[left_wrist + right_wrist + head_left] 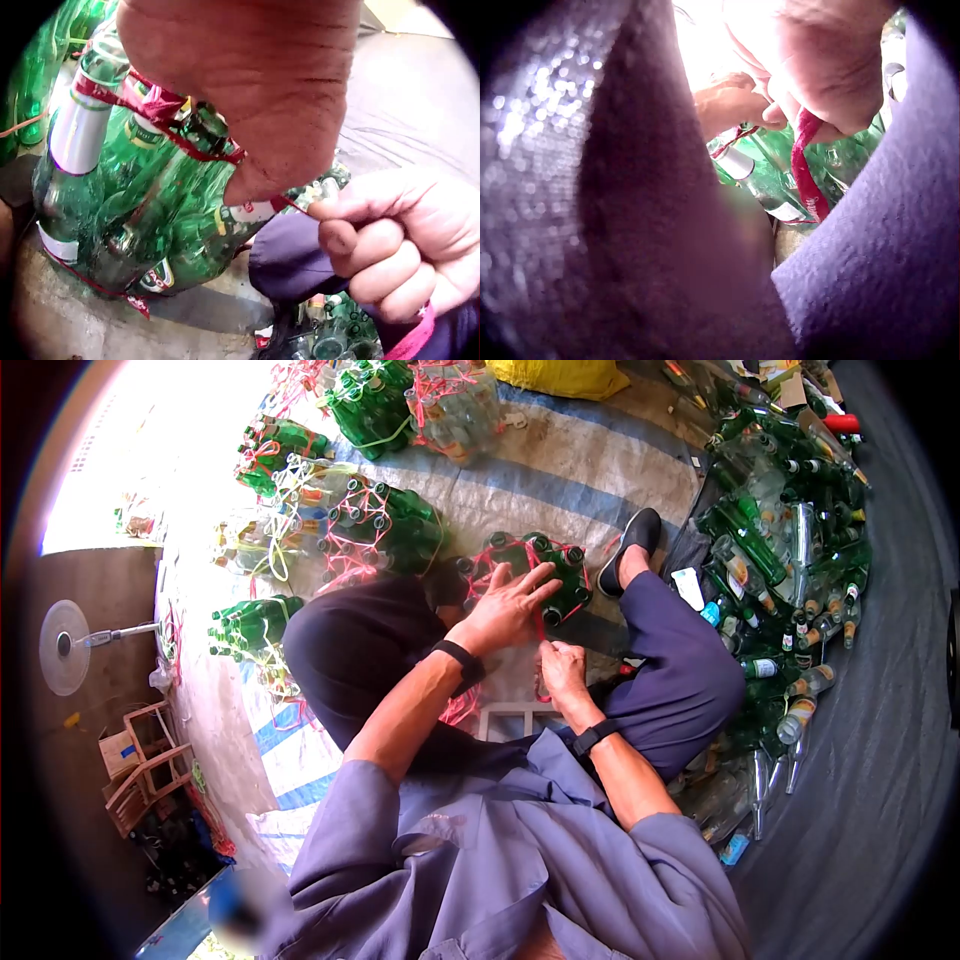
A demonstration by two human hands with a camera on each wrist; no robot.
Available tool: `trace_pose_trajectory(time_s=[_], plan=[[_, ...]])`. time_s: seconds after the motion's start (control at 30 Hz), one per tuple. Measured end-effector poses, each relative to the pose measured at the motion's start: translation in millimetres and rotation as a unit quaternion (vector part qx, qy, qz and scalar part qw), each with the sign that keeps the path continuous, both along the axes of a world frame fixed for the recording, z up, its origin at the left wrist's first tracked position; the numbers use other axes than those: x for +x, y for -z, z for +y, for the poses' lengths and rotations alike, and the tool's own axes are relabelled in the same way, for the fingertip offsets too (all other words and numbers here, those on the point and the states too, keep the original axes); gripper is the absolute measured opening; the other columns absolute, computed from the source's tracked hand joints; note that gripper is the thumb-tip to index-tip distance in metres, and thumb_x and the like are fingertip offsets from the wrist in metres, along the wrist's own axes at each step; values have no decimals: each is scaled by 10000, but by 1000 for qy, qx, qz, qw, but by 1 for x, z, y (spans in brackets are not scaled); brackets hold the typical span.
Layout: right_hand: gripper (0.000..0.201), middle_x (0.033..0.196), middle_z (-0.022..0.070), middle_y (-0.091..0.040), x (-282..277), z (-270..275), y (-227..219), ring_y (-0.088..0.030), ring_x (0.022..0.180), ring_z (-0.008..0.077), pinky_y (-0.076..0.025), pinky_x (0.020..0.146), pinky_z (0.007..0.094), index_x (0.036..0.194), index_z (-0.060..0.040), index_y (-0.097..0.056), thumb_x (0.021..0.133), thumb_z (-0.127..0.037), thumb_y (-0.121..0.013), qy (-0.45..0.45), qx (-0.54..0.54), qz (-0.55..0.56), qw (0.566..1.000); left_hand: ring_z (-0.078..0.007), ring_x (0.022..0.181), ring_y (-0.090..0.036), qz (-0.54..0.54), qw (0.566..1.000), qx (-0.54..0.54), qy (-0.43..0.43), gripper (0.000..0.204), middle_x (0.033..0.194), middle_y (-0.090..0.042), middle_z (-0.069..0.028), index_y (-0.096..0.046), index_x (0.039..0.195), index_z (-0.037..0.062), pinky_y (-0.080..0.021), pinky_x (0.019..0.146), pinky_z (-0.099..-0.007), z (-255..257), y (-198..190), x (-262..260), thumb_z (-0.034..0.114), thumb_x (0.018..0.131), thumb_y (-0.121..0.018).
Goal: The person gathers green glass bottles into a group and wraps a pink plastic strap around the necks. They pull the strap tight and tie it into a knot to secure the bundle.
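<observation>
A bundle of green glass bottles stands on the floor mat between the person's legs, with red plastic ribbon looped round its necks. The left hand rests over the bottle tops with its fingers spread. In the left wrist view, its thumb is right at the ribbon loop. Close beside it, the right hand pinches a ribbon end; in the left wrist view that hand has curled fingers. From the fist, red ribbon hangs down in the right wrist view. Clothing hides much of that view.
Several tied bottle bundles stand to the left and ahead. Loose bottles lie heaped on the right over dark sheeting. At far left are a fan and a small wooden chair. A yellow sack lies ahead.
</observation>
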State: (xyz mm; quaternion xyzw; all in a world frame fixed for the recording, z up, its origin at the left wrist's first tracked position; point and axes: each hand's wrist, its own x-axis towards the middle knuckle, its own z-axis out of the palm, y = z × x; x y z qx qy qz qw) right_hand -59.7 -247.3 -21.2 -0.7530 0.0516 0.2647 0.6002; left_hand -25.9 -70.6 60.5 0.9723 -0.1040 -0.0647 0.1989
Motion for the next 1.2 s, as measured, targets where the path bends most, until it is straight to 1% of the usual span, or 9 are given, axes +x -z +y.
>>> trace_pose_trajectory(time_s=[0.07,0.13,0.27,0.57,0.67,0.73,1.0,1.07,1.2], plan=[[290,586,203,-571,2,0,-5,-572,505,259,-474,578,436,685,53,-609,848,-185,-575,7,11,-5,1000,-250,1314,-516,14,1000,-7,1,717,1560,-357,-120,-460,1459,149,-228,1138,-567,2,-3,0,68,764,-617],[232,628,-18,-566,6,1,-22,-504,526,96,-391,486,281,700,-68,-623,904,-179,-615,25,17,128,991,-241,1279,-547,-13,1000,-7,19,683,1575,-348,-133,-516,1431,138,-261,1105,-583,5,0,1,110,759,-633],[233,629,-7,-580,6,-3,-5,-512,542,97,-394,492,290,700,-57,-632,887,-197,-624,21,1,105,994,-253,1227,-586,-20,999,-18,25,647,1574,-354,-141,-565,1391,119,-277,1084,-593,6,1,1,93,748,-637],[259,604,59,-610,-5,-2,39,-587,537,182,-446,503,361,683,-30,-636,873,-201,-594,-58,-42,-89,993,-285,1054,-675,-25,999,15,26,667,1544,-377,-175,-575,1367,87,-227,1121,-632,0,6,-2,32,708,-660],[237,757,331,-609,5,9,-49,-653,722,464,-512,643,495,728,40,-627,835,-135,-509,-117,-161,-207,958,-288,1045,-679,-30,999,36,21,648,1534,-386,-174,-580,1357,85,-222,1118,-652,0,9,0,44,717,-668],[241,793,340,-604,9,9,-64,-620,820,513,-499,748,574,743,61,-634,836,-135,-528,-156,-173,-176,956,-288,1057,-677,-45,998,29,22,636,1532,-387,-174,-585,1349,83,-221,1117,-666,-1,10,-3,56,721,-677],[205,713,299,-609,44,2,-87,-632,734,480,-515,660,523,706,38,-598,833,-116,-549,-222,-163,-223,935,-285,1019,-690,-39,999,25,10,601,1529,-406,-171,-594,1346,89,-226,1123,-644,1,11,-1,89,750,-671],[230,757,311,-627,59,2,-98,-638,773,489,-522,746,552,749,49,-636,808,-160,-560,-264,-192,-258,909,-286,1003,-695,-39,999,18,11,567,1524,-415,-167,-601,1339,90,-227,1125,-638,1,14,-2,107,776,-666],[211,720,247,-660,81,3,-101,-668,700,429,-534,678,535,745,-6,-661,860,-155,-565,-309,-260,-349,846,-272,1021,-685,-43,999,29,9,492,1511,-432,-156,-619,1304,88,-238,1119,-628,-1,14,-4,122,815,-660]])
